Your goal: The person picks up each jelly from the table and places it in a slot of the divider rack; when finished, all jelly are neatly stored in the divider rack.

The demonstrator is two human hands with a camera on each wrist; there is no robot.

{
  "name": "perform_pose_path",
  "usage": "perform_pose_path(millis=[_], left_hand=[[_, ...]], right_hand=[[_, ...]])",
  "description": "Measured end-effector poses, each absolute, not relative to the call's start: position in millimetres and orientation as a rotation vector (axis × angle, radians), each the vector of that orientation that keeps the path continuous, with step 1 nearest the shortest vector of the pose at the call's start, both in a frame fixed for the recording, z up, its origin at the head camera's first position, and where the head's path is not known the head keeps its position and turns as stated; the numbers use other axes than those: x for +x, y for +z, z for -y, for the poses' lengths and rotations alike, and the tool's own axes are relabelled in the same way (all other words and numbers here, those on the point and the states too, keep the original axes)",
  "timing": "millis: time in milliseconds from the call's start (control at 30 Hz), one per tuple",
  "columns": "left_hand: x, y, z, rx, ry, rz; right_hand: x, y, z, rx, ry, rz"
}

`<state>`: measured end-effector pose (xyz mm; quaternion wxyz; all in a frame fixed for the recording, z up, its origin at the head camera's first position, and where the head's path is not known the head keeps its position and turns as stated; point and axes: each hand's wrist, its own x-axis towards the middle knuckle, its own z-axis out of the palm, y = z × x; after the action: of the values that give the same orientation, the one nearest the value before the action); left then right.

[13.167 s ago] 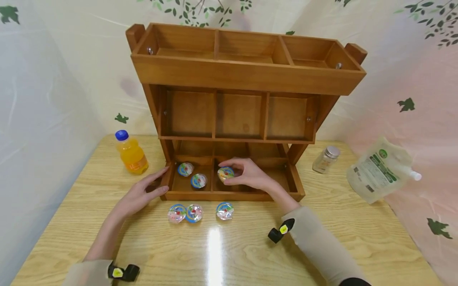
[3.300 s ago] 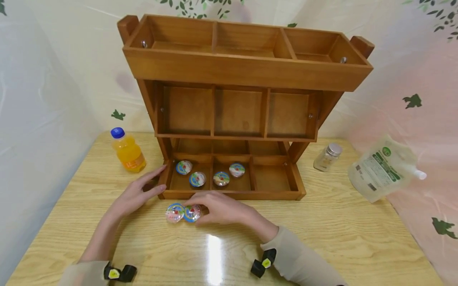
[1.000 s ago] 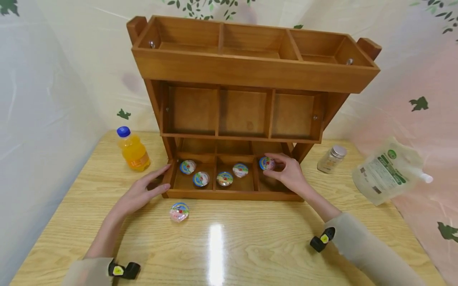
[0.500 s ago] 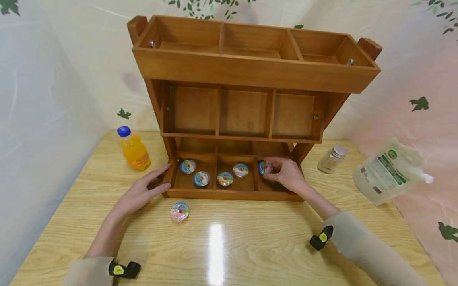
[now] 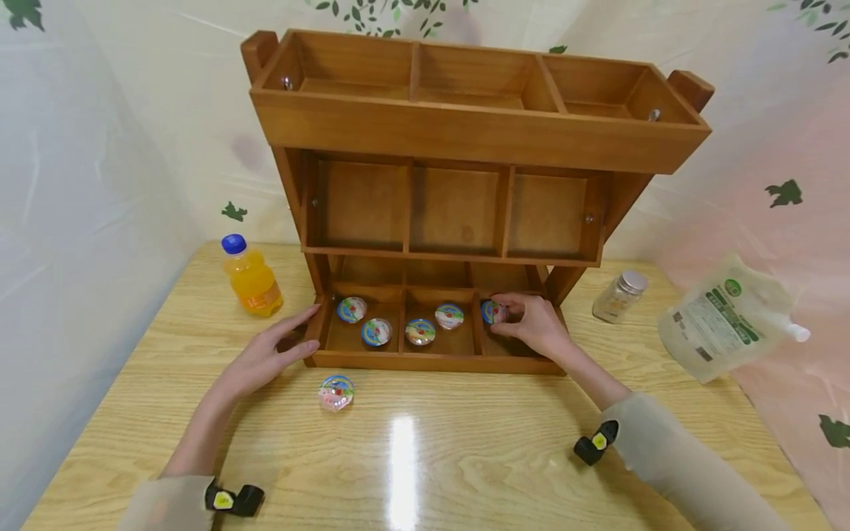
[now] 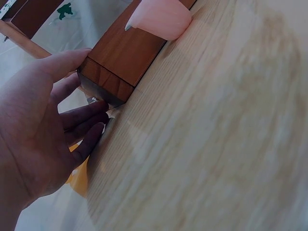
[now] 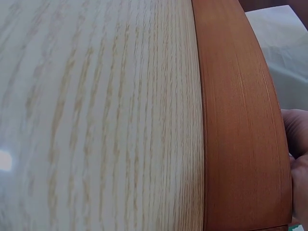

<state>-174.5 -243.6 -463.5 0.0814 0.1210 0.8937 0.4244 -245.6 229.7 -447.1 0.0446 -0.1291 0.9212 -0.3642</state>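
Note:
In the head view, a brown wooden three-tier rack [image 5: 478,129] stands on the table. My right hand [image 5: 536,326] pinches a jelly cup [image 5: 491,311] down inside the bottom tier's right compartment. The right wrist view shows only part of that hand behind the tier's front board [image 7: 243,125], which hides the cup. My left hand [image 6: 36,120] touches the bottom tier's left front corner with extended thumb and fingers. Two jelly cups [image 5: 376,332] sit in the left compartment and two more [image 5: 420,332] in the middle one. Another pink jelly cup [image 5: 336,393] lies on the table before the rack.
An orange drink bottle [image 5: 254,284] with a blue cap stands left of the rack. To its right are a glass jar [image 5: 619,296] with a metal lid and a spouted pouch [image 5: 717,321]. The upper two tiers overhang the bottom one. Patterned cloth hangs behind.
Two more cups from the table now sit in the left-hand and middle compartments' row, and my right hand has carried another into the right compartment, lowering it slightly. The left hand stays put.

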Motion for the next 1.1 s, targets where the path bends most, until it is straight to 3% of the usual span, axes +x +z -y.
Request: perform_pose_path(millis=[567, 1100], left_hand=[[-175, -466, 240, 0.359, 1.274, -2.648], [-175, -464, 241, 0.355, 1.268, -2.660]], right_hand=[[-233, -447, -225, -0.450, -1.184, -3.114], [-219, -427, -143, -0.432, -1.935, -2.767]])
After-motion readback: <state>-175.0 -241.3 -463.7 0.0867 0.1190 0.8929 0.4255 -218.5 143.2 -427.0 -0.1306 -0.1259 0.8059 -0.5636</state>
